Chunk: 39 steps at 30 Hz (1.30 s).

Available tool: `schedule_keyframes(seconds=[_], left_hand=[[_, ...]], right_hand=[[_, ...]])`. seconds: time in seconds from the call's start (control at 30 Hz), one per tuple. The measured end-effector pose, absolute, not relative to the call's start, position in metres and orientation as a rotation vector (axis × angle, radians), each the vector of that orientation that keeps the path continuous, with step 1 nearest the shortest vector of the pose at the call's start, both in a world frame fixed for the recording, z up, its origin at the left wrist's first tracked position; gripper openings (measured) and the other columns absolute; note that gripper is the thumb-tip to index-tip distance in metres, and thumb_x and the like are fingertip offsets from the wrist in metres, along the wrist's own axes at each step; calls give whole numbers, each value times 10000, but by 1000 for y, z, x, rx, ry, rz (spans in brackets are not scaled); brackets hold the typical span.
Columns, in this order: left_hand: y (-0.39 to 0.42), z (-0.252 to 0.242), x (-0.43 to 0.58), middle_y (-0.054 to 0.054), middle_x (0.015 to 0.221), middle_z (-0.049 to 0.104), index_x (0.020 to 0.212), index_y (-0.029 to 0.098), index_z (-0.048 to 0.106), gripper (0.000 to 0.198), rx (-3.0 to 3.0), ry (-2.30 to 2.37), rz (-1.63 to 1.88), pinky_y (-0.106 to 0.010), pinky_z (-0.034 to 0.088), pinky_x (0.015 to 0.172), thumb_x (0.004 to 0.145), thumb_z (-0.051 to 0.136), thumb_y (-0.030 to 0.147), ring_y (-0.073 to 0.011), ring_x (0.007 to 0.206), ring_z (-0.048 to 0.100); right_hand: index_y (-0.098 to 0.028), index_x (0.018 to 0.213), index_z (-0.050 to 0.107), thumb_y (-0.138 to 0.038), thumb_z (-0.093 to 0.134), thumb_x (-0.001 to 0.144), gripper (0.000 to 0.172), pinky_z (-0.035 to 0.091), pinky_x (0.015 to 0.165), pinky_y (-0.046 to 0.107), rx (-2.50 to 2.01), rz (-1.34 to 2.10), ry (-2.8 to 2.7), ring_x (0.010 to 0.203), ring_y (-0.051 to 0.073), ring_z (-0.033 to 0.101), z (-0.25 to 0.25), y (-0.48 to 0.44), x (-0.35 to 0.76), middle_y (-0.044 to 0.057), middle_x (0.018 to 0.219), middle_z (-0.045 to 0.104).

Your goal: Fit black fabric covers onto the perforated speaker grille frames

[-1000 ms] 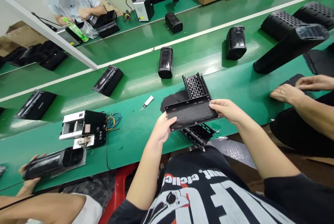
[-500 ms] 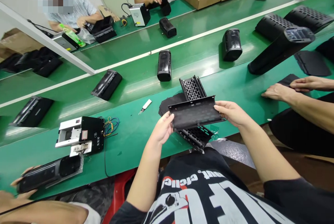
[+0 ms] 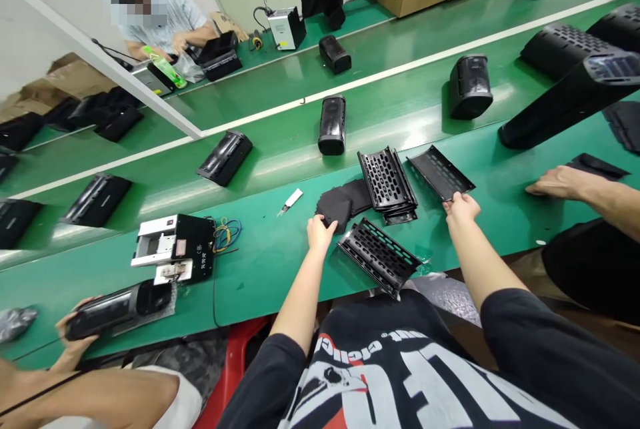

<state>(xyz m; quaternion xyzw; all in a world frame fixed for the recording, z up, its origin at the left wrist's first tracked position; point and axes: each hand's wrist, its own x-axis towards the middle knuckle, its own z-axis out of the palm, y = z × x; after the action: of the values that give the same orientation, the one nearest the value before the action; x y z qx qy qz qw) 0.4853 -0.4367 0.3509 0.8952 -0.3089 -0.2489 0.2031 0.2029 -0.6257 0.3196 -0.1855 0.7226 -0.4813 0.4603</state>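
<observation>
My right hand grips the near corner of a curved black perforated panel, lying tilted on the green table. My left hand reaches to a pile of thin dark sheets; its thumb and fingers are apart at the near edge of the pile. I cannot make out any sheet lifted by it. Between my hands lies a stack of black slotted panels. Closer to my body, another slotted panel lies inner side up near the table edge.
A white-handled tool lies left of the sheets. Farther left stands a black-and-white machine with wires. Black speaker-like housings sit along the belt. Co-workers' hands are at both sides; a tall black housing lies at right.
The panel went from both hands to my right hand alone, moving right and down to the table. My left hand released it and moved to the dark sheets. The view shifted slightly.
</observation>
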Motion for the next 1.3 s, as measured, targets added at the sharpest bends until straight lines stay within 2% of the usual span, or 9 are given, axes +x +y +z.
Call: schedule_keyframes(seconds=[0.17, 0.37, 0.53, 0.63, 0.77, 0.83, 0.97, 1.13, 1.3], left_hand=[[-451, 352, 467, -136, 1057, 481, 1081, 140, 449, 515, 2649, -957, -447, -350, 376, 846, 672, 623, 402, -257, 1034, 467], [-455, 349, 467, -133, 983, 513, 849, 147, 567, 255, 2519, -874, -649, -359, 381, 808, 646, 660, 270, -270, 979, 487], [-447, 355, 475, -93, 800, 583, 694, 141, 593, 97, 2360, -855, -713, -324, 405, 736, 691, 597, 238, -228, 837, 546], [-432, 365, 481, -53, 685, 606, 686, 127, 606, 173, 2230, -825, -777, -286, 425, 648, 743, 524, 270, -181, 686, 565], [-411, 388, 477, -45, 737, 646, 788, 113, 627, 256, 2024, -773, -857, -269, 442, 631, 757, 494, 330, -168, 683, 576], [-405, 404, 467, -52, 773, 654, 829, 114, 631, 280, 1847, -773, -932, -276, 454, 649, 738, 521, 355, -171, 702, 582], [-401, 438, 444, -60, 912, 643, 793, 151, 653, 291, 1698, -983, -967, -296, 438, 801, 775, 481, 385, -183, 870, 562], [-391, 470, 438, -50, 1138, 563, 910, 194, 652, 464, 1586, -1054, -1065, -315, 340, 957, 861, 267, 447, -190, 1071, 484], [-381, 470, 443, -68, 1098, 580, 955, 197, 617, 319, 1556, -820, -909, -329, 368, 934, 804, 446, 420, -201, 1060, 495]], right_hand=[[-165, 633, 401, -131, 477, 691, 102, 440, 411, 138, -555, -1080, 1843, 455, 44, 457, 310, -622, 202, -56, 561, 444], [-148, 681, 487, -166, 522, 605, 85, 475, 450, 178, -733, -975, 1852, 534, 83, 485, 312, -613, 201, -43, 580, 463], [-122, 865, 563, -175, 532, 594, 278, 493, 643, 270, -907, -952, 1850, 666, 124, 534, 325, -582, 197, 0, 715, 540], [-128, 883, 610, -204, 530, 637, 270, 461, 746, 339, -1271, -920, 1776, 722, 159, 550, 347, -540, 204, 53, 802, 592], [-160, 907, 619, -276, 465, 763, 241, 474, 710, 340, -1771, -851, 1223, 762, 179, 573, 388, -481, 242, 82, 834, 615], [-172, 1074, 557, -308, 499, 763, 345, 483, 723, 334, -1854, -706, 929, 871, 192, 572, 406, -464, 269, 103, 968, 603], [-157, 1314, 313, -365, 650, 645, 778, 410, 898, 402, -1849, -580, 736, 1134, 245, 443, 426, -456, 308, 153, 1256, 450], [-188, 1203, 483, -316, 568, 717, 509, 422, 890, 387, -1555, -597, 776, 1027, 218, 545, 434, -464, 314, 90, 1144, 571], [-202, 960, 642, -315, 570, 721, 273, 430, 878, 396, -1179, -680, 833, 942, 204, 590, 451, -469, 308, 40, 977, 660]])
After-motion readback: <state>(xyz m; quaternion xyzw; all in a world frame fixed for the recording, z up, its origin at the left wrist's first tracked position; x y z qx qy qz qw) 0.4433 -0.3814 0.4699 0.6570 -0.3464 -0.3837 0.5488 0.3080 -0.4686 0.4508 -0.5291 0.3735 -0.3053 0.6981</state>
